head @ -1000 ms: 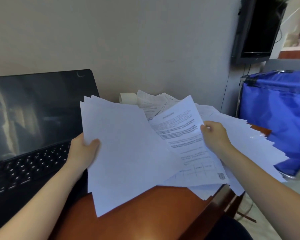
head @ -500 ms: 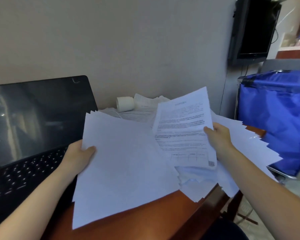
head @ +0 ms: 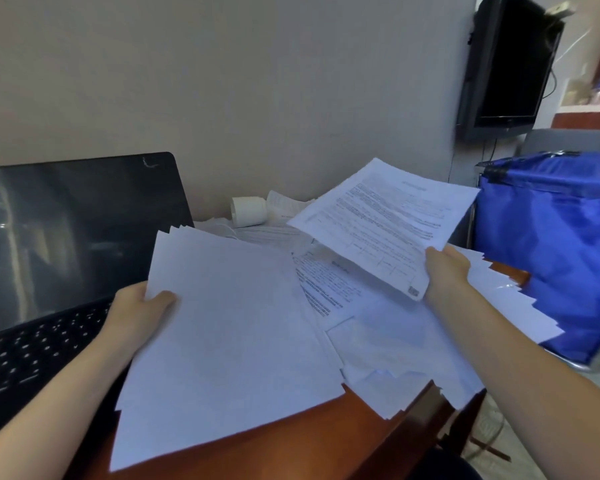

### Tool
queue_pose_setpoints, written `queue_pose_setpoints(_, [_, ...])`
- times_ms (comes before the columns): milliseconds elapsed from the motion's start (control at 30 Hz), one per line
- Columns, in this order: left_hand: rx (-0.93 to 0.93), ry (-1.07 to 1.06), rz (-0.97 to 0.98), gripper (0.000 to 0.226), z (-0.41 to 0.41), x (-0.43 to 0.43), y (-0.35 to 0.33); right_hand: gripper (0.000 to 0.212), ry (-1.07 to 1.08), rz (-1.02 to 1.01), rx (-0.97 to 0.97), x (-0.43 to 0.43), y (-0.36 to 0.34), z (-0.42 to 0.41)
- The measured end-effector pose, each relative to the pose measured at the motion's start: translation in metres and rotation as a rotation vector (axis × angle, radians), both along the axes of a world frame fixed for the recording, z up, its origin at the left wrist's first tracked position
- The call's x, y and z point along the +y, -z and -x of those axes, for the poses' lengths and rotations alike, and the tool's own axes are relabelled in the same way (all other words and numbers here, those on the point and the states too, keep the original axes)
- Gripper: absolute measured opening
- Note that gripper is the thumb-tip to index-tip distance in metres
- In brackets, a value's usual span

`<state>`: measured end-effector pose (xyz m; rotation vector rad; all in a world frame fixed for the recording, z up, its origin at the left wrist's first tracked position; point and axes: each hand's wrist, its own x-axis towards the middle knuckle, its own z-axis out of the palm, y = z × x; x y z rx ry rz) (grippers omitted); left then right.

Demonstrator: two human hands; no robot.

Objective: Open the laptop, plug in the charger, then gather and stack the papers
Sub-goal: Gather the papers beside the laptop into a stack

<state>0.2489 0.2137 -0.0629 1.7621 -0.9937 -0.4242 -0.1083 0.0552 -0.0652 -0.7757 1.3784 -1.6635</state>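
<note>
Beige wall fills the background behind a reddish-brown wooden tabletop [head: 284, 441], seen from a head-worn camera looking down at a person's two bare arms. An open black laptop [head: 66, 244] sits at the left with its screen dark; no charger or cable is visible from this view.

The left hand [head: 137, 313] grips the left edge of a blank stack [head: 229, 334] of white sheets, thumb on top and fingers hidden underneath, closed on the paper. This stack is tilted, its long axis running from the near left corner up toward the wall, its top edges slightly fanned.

The right hand [head: 445, 271] pinches the near right corner of a printed sheet [head: 385, 220], lifted clear above the mess, its long axis angling away toward the upper right. Its fingers are shut on that corner.

Between and beneath both hands lies a loose pile [head: 395, 344] of papers, spread across the right of the tabletop and overhanging its near edge. A small white roll [head: 248, 211] rests by the wall. A blue bin [head: 561, 244] stands off to the right, with a dark monitor [head: 510, 64] on the wall above.

The printed sheet lies to the right of, and higher than, the blank stack. Joining them likely means swinging the right hand leftward and turning the sheet until its long axis matches the stack's. Much paper remains ungathered.
</note>
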Motion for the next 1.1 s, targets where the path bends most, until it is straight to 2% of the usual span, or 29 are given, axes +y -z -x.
queue_pose_setpoints(167, [0.021, 0.024, -0.037, 0.019, 0.004, -0.007, 0.005, 0.011, -0.352, 0.016, 0.394, 0.028, -0.006, -0.023])
queue_pose_setpoints(300, [0.007, -0.008, -0.009, 0.023, -0.005, -0.016, 0.016, 0.017, -0.574, 0.024, 0.472, 0.042, 0.004, -0.056])
queue_pose_setpoints(433, [0.005, -0.027, 0.024, 0.024, -0.005, -0.021, 0.017, 0.020, -0.669, 0.054, 0.506, 0.052, 0.011, -0.088])
queue_pose_setpoints(500, [0.023, -0.041, 0.030, 0.024, -0.004, -0.024, 0.015, 0.022, -0.688, 0.077, 0.553, 0.055, 0.014, -0.099])
queue_pose_setpoints(600, [0.019, -0.045, 0.033, 0.030, -0.003, -0.030, 0.014, 0.022, -0.699, 0.133, 0.764, 0.052, 0.028, -0.108])
queue_pose_setpoints(733, [-0.137, 0.000, -0.070, 0.036, 0.004, -0.034, 0.017, 0.028, -0.632, 0.288, 1.078, 0.057, 0.040, -0.116])
queue_pose_setpoints(800, [-0.168, 0.019, -0.103, 0.040, 0.009, -0.031, 0.017, 0.038, -0.613, 0.327, 1.154, 0.058, 0.042, -0.119])
queue_pose_setpoints(867, [-0.174, 0.059, -0.083, 0.034, 0.010, -0.029, 0.017, 0.043, -0.607, 0.343, 1.181, 0.059, 0.043, -0.120])
queue_pose_setpoints(967, [-0.167, 0.093, -0.046, 0.007, 0.013, -0.024, 0.016, 0.044, -0.624, 0.339, 1.248, 0.064, 0.038, -0.121])
queue_pose_setpoints(1033, [-0.190, 0.100, -0.048, 0.007, 0.015, -0.022, 0.015, 0.038, -0.585, 0.285, 1.387, 0.060, 0.032, -0.115])
queue_pose_setpoints(1100, [-0.243, 0.097, -0.057, 0.015, 0.016, -0.020, 0.014, 0.033, -0.500, 0.146, 1.367, 0.049, 0.025, -0.100])
